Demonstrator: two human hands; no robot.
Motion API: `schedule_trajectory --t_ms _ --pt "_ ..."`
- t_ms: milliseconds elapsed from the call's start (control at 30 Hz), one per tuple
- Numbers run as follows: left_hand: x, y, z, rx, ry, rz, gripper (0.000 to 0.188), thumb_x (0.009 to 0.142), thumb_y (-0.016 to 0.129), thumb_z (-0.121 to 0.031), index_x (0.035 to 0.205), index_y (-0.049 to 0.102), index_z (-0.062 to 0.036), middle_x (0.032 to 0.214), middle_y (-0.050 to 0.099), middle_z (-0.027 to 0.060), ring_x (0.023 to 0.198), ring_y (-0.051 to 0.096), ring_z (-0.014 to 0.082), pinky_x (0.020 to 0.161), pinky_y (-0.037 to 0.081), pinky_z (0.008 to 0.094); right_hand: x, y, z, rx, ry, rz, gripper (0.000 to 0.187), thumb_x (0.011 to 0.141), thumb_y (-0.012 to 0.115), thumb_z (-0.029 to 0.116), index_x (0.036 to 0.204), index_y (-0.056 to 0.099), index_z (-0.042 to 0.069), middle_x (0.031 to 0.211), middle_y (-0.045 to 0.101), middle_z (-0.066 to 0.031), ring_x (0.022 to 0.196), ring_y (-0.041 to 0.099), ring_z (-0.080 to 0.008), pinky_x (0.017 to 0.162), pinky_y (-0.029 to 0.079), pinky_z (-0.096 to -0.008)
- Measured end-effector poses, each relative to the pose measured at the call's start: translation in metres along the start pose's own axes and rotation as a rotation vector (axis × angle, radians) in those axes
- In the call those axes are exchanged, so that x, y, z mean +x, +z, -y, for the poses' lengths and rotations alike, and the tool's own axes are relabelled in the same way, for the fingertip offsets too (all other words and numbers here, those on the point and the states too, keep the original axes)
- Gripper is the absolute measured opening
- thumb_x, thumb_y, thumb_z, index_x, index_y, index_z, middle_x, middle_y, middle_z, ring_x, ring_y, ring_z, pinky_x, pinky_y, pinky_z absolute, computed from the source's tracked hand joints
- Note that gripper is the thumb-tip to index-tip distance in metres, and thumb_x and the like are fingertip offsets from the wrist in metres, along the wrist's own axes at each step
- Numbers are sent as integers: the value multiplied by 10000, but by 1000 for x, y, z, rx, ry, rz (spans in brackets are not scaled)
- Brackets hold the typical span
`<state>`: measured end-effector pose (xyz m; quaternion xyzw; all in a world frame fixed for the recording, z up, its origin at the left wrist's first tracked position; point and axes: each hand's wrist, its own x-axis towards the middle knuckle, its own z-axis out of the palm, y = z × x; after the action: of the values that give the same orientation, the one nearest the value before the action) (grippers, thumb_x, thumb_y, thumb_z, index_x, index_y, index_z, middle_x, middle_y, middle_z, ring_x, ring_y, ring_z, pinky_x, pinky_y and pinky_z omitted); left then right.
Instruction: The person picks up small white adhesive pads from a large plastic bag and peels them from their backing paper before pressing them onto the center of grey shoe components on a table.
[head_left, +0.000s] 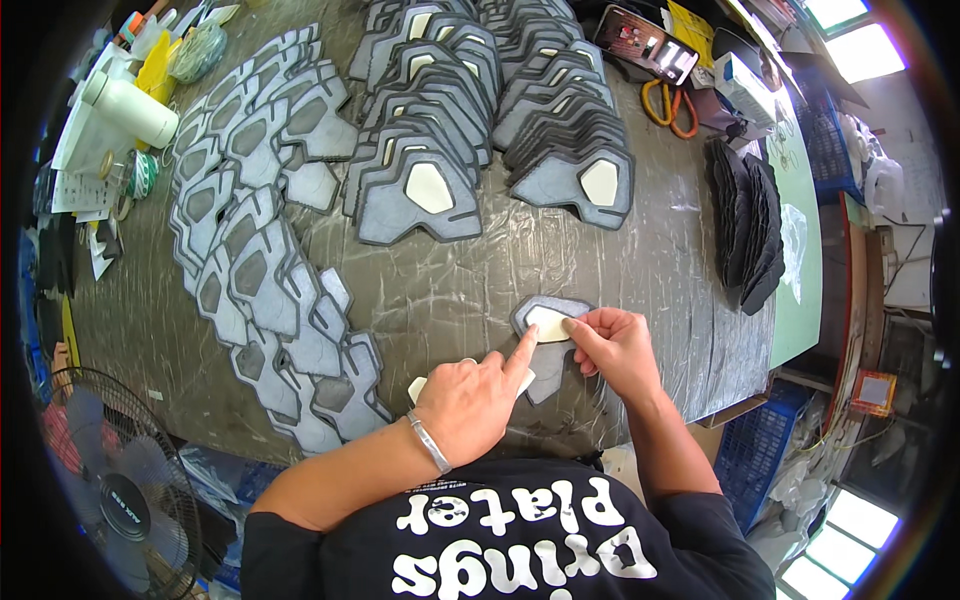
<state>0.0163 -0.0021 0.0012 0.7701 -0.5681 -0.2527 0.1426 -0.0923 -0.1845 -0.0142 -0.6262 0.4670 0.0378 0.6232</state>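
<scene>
The right hand [615, 345] pinches the right edge of a cream patch [546, 322] between thumb and fingers, and the left hand [462, 405] reaches across with its index finger touching the patch's left part. The patch is over the upper part of a grey piece [544, 376] on the table [440, 290], close to the person's body; whether it lies quite flat cannot be told. Bits of cream material show at both sides of the left hand, but I cannot tell whether its curled fingers grip them or just cover them. Judging by how things lie, this one piece is midway. Beyond it, the front pieces of the middle stack [386, 212] and the right stack [548, 186] each carry a cream patch, with more cream showing farther back, so a good many look done; most pieces there are too covered to check. The overlapping rows on the left [275, 305] show darker grey spots and no cream, so they seem to be what is left. Orange-handled scissors [684, 120] and black pieces [742, 225] lie on the right, away from both hands.
</scene>
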Motion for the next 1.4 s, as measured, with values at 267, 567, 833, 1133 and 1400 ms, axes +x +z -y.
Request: schedule_trajectory --t_ms 267,567,833,1133,1400 --pt "8 -2 0 -42 -37 80 810 753 679 -142 1456 295 -19 780 625 110 647 653 272 553 504 388 0 0 0 -39 11 12 224 862 698 169 849 656 -50 640 635 -31 508 562 -51 448 450 -194" --pt "11 -2 -1 -38 -42 68 834 753 655 -124 1474 253 -12 742 631 124 623 653 292 543 504 412 0 0 3 -55 8 -1 225 858 696 163 844 660 -58 646 640 -36 526 577 -57 459 465 -198" --pt "21 -5 -4 13 -67 170 843 747 648 -149 1468 244 17 749 652 141 633 665 298 553 516 411 0 1 0 -18 -6 1 207 858 703 152 834 653 -47 626 623 -17 496 555 -41 432 449 -184" --pt "23 -5 -5 30 -68 181 844 751 649 -162 1467 242 22 747 653 136 631 666 290 546 515 400 0 1 -5 -46 -51 -29 213 847 714 156 814 650 -44 630 631 -26 511 567 -46 436 459 -193" --pt "23 -2 -9 88 -64 161 821 753 638 -145 1458 260 37 732 647 134 622 665 283 545 516 395 -3 -3 -1 -392 -131 -166 291 793 766 151 990 637 -22 653 614 -45 523 576 -76 424 438 -237"
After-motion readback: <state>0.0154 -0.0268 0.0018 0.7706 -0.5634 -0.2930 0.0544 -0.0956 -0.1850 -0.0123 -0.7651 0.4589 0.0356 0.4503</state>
